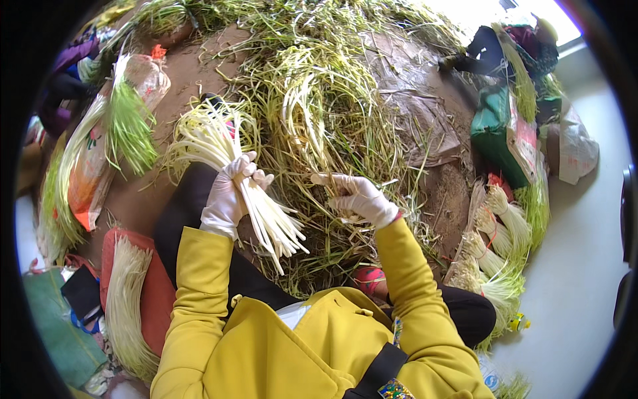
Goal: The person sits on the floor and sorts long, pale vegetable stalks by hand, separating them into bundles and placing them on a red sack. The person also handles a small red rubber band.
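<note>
My left hand point(229, 192), in a white glove, is closed around a thick bunch of long pale stalks point(266, 219) that look like blanched chives. Their white cut ends point down and to the right; the yellowish leafy ends point(204, 132) spread out above the fist. My right hand point(361, 197), gloved as well, is at the near part of a loose heap of green and yellow leaves point(339, 99). Its thumb and fingers pinch a few thin, brownish-yellow stalks point(326, 167), whose upper parts rest on the heap.
Tied pale bundles point(498, 239) lie on my right, near a green block-shaped package point(498, 134). At my left, a pale bundle point(127, 304) rests on a red support point(149, 294). More stalks point(132, 119) drape over a sack point(92, 184). Other people sit at both far sides.
</note>
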### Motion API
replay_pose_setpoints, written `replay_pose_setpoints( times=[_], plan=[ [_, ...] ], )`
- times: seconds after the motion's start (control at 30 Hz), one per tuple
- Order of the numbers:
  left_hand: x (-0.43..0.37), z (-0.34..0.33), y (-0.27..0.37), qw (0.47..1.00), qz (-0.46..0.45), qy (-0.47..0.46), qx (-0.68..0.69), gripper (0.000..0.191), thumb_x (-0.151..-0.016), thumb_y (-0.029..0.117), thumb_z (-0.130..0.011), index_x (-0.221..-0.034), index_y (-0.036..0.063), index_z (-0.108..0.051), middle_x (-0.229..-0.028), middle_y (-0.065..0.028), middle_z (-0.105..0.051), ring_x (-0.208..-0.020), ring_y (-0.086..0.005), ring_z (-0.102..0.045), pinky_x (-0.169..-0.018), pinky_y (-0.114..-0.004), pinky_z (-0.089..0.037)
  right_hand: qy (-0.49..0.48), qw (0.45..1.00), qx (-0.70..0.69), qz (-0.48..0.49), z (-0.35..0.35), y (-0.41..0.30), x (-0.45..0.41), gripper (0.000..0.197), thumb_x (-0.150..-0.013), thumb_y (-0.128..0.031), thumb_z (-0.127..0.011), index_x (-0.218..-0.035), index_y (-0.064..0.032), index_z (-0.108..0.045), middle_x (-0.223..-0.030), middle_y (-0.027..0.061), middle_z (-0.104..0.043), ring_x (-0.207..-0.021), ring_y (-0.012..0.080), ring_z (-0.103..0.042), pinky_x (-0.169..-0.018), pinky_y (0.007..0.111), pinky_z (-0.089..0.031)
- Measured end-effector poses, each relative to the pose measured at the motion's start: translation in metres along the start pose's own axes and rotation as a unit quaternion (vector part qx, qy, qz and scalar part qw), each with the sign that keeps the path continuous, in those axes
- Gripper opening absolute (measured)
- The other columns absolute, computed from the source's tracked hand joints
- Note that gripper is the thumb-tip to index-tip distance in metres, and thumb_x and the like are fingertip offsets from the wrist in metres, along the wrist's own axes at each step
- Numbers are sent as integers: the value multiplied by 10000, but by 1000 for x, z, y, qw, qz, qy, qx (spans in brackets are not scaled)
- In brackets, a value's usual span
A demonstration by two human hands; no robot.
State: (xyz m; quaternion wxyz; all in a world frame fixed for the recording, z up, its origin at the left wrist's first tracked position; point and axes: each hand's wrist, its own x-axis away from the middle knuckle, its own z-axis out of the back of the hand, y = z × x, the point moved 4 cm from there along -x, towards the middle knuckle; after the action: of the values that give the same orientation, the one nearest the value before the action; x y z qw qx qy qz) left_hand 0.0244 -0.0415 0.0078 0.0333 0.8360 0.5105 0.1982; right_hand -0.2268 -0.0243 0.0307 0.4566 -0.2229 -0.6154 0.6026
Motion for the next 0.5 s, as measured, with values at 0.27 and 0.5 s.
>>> replay_pose_setpoints(
  times=[0.27, 0.5],
  plan=[
    [-11, 1, -14, 995, 26, -16, -91, 423, -861, 141, -617, -1218, -36, -478, -689, -6, -557, -657, -173, -567, -752, -382, -492, 41, 971, 211, 105, -33, 7, 1, 481, -758, -16, -704, -1218, -115, -605, -1068, 47, -675, -906, 147, -629, -812, 267, -492],
    [-6, -6, -29, 971, 20, -2, -238, 286, -817, 95, -623, -1050, -59, -560, -723, -42, -564, -637, -144, -546, -661, -268, -481, -105, 992, -60, -44, -50, 6, -16, 391, -815, -259, -716, -1168, -114, -630, -709, 7, -620, -571, 99, -539, -553, 243, -450]
  ],
)
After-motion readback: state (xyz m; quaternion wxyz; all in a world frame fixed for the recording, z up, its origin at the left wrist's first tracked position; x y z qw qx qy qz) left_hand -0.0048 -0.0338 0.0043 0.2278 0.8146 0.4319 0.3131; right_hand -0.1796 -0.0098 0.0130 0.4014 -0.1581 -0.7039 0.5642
